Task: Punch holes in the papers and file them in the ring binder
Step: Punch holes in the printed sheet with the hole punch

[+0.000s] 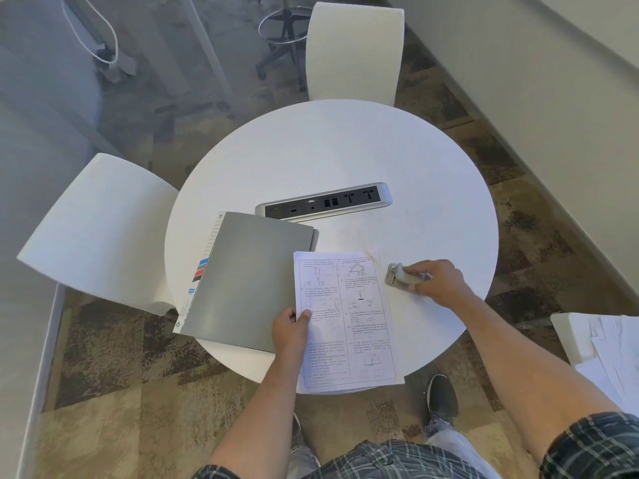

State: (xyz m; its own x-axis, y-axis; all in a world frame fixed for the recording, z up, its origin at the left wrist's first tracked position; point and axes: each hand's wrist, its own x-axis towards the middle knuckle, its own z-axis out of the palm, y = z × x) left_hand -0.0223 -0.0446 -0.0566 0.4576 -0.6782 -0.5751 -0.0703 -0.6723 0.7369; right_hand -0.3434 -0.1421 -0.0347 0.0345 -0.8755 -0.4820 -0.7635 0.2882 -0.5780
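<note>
A grey ring binder (249, 281) lies closed on the left half of the round white table (345, 150), with coloured divider tabs along its left edge. To its right lies a thin stack of printed papers (349, 326), hanging over the table's near edge. My left hand (290, 331) pinches the stack's left edge, thumb on top. A small metal hole punch (397, 275) rests on the table just right of the papers' top corner. My right hand (432, 280) is closed around it.
A silver power and data socket strip (325, 202) is set into the table behind the binder. White chairs stand at the far side (356, 50) and at the left (100, 233). More loose papers (612, 354) lie on a surface at the right edge.
</note>
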